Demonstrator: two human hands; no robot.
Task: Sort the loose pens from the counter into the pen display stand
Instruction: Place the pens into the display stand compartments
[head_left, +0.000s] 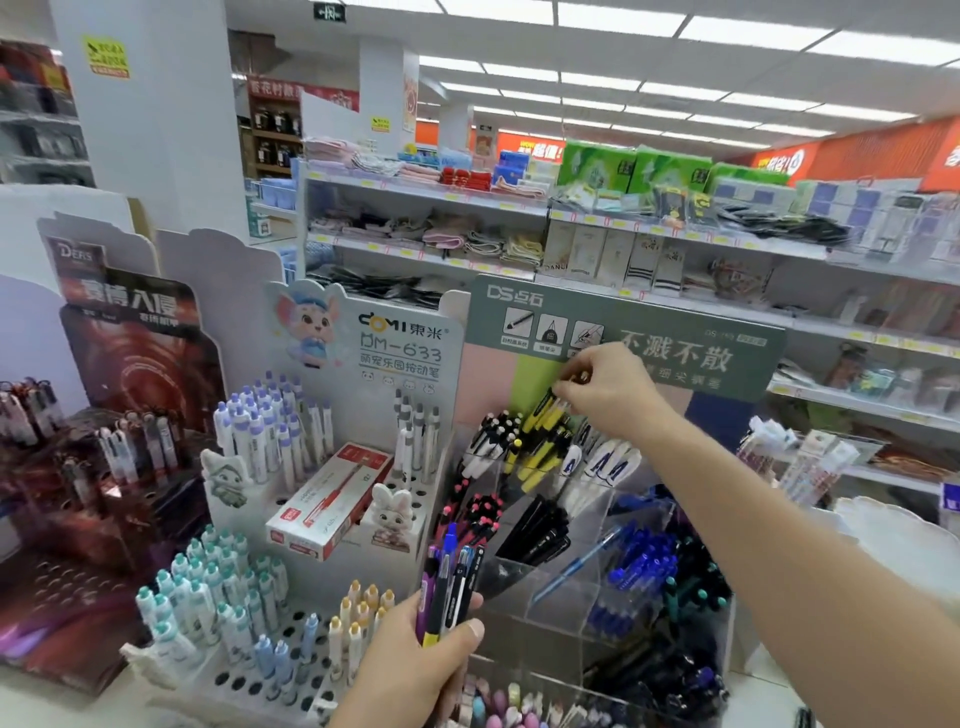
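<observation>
1. Two bare hands work at a clear acrylic pen display stand (613, 525) on a shop tabletop (769, 696), seen from a head-worn camera looking down.
2. Low in the view, the left hand (415, 660) grips a bundle of loose pens (451, 582), fingers and thumb curled round their lower ends; the pens stand upright, purple, blue, black and yellow among them.
3. Reaching up and across, the right hand (605, 389) is at the back row of the stand, its fingers pinching the top of a yellow pen (545, 410) that sits among other yellow and black pens in an upper compartment.
4. Judging by this, one pen is being seated with its matching colour, and most of the bundle is yet to be sorted.
5. Next would likely come letting go of the yellow pen, then drawing one pen from the bundle and finding its matching compartment: blue ones sit lower right, black ones in the middle.
6. To the left stands a white cardboard display (291, 519) of pastel pens.
</observation>
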